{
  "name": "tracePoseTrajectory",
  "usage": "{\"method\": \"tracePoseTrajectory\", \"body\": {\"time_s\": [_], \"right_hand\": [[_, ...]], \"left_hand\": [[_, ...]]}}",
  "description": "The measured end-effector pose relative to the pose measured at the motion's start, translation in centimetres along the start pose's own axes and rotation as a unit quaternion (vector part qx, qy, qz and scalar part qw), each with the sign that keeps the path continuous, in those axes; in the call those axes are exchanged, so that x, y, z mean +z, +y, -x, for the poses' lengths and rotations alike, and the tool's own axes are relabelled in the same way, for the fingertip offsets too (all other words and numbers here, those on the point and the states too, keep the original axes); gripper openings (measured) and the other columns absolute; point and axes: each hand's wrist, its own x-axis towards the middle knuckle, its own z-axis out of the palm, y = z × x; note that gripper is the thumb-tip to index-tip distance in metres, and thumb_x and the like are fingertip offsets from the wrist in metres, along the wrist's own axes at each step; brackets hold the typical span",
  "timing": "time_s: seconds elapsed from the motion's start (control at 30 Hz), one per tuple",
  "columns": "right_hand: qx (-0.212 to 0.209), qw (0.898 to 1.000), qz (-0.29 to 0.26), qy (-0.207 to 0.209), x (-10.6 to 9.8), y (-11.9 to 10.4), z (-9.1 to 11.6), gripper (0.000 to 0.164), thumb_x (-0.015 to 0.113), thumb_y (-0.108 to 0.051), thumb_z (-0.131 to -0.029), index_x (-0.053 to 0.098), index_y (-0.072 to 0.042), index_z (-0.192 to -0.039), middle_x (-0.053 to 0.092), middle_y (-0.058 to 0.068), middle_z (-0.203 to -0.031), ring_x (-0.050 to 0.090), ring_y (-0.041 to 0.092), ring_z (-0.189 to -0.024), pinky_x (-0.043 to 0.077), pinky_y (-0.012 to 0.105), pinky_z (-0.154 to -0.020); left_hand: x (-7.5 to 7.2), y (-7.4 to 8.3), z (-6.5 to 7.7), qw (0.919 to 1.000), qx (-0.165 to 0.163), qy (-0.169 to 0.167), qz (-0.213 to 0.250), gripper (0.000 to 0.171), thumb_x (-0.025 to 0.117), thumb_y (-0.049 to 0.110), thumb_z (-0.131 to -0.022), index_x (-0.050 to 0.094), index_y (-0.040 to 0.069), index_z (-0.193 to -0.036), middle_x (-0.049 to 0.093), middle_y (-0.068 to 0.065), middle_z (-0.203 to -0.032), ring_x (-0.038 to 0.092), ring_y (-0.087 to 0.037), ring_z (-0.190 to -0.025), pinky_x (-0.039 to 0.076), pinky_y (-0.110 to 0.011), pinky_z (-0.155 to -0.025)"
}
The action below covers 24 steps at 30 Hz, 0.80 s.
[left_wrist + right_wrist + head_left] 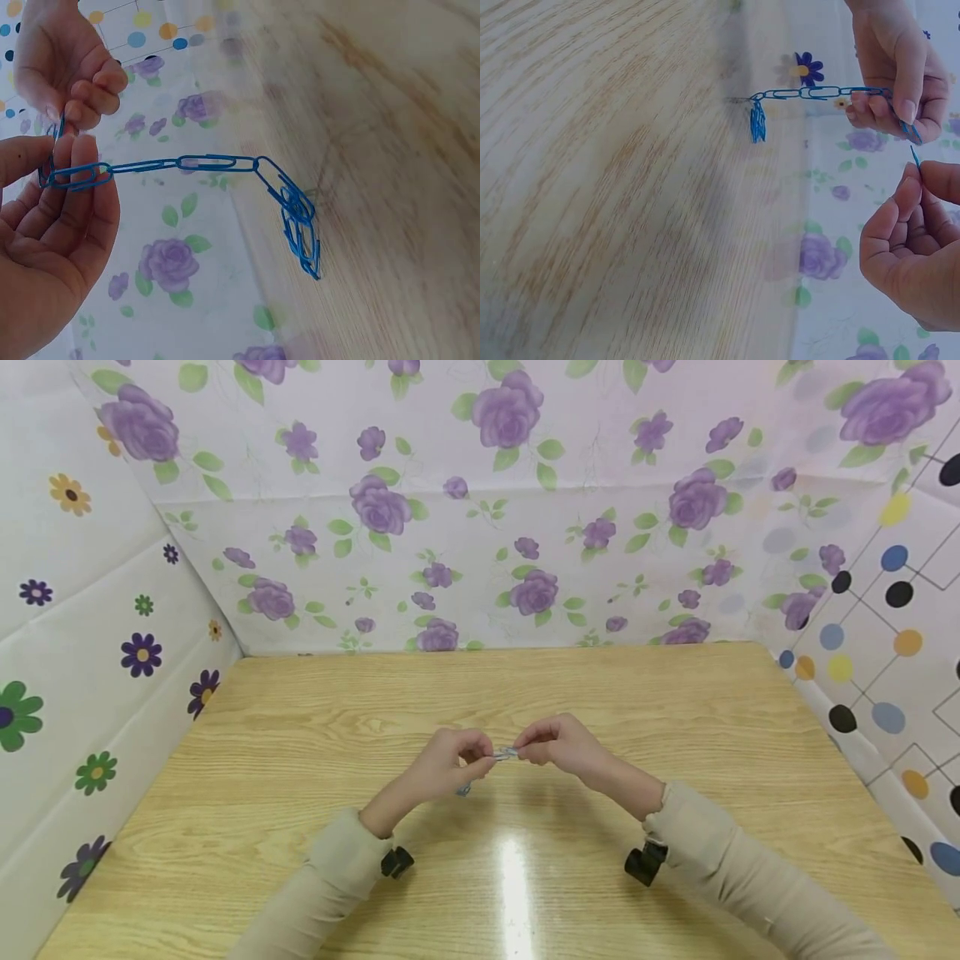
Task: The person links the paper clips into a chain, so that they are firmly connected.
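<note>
A chain of blue paper clips (217,163) runs from my left hand (450,764), whose thumb and fingers pinch its end clip. Several linked clips hang from the hand, and the far part bunches up in a cluster (300,225) near the tabletop. Facing it, my right hand (561,747) pinches a blue paper clip (916,159) between thumb and fingertips. That clip's tip is close to the end of the chain at the left fingertips. Whether the two are hooked together I cannot tell. Fingers hide much of both clips.
Both hands are above a wooden table (337,710). Behind it hangs a purple-flowered cloth (450,527); patterned cloths cover the left and right sides. Black wrist cameras (397,862) are strapped at the cuffs of the beige sleeves (750,877).
</note>
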Motion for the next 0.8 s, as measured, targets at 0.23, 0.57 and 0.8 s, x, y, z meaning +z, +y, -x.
{"method": "tracePoseTrajectory", "body": {"time_s": [0.23,0.57,0.8], "right_hand": [[0.004,1.000,-0.003,0.004,0.2,-0.3,-0.1,0.011,0.061,-0.005,-0.083,0.067,0.002,-0.090,0.063,0.003,-0.080,0.056,0.017,-0.074,0.047,0.038,-0.072],[0.014,1.000,-0.011,0.003,0.4,-0.2,-0.3,0.012,0.062,-0.004,-0.084,0.066,0.004,-0.091,0.063,0.003,-0.080,0.056,0.016,-0.071,0.048,0.041,-0.073],[0.020,1.000,-0.011,0.017,0.8,-0.1,-0.4,0.012,0.062,-0.002,-0.083,0.065,0.007,-0.091,0.063,0.004,-0.076,0.058,0.019,-0.070,0.050,0.040,-0.071]], "left_hand": [[0.4,0.3,-0.4,0.9989,0.020,0.018,-0.039,0.008,0.060,-0.002,-0.083,0.058,0.002,-0.076,0.061,-0.003,-0.068,0.057,-0.008,-0.060,0.050,-0.024,-0.057],[0.8,0.2,-0.6,0.9949,0.047,0.028,-0.085,0.013,0.061,-0.003,-0.080,0.054,0.004,-0.071,0.061,-0.003,-0.064,0.057,-0.008,-0.056,0.048,-0.018,-0.054],[1.1,0.3,-0.6,0.9913,0.048,0.038,-0.116,0.015,0.061,-0.003,-0.080,0.052,0.005,-0.071,0.060,-0.001,-0.062,0.055,-0.006,-0.055,0.046,-0.015,-0.055]]}}
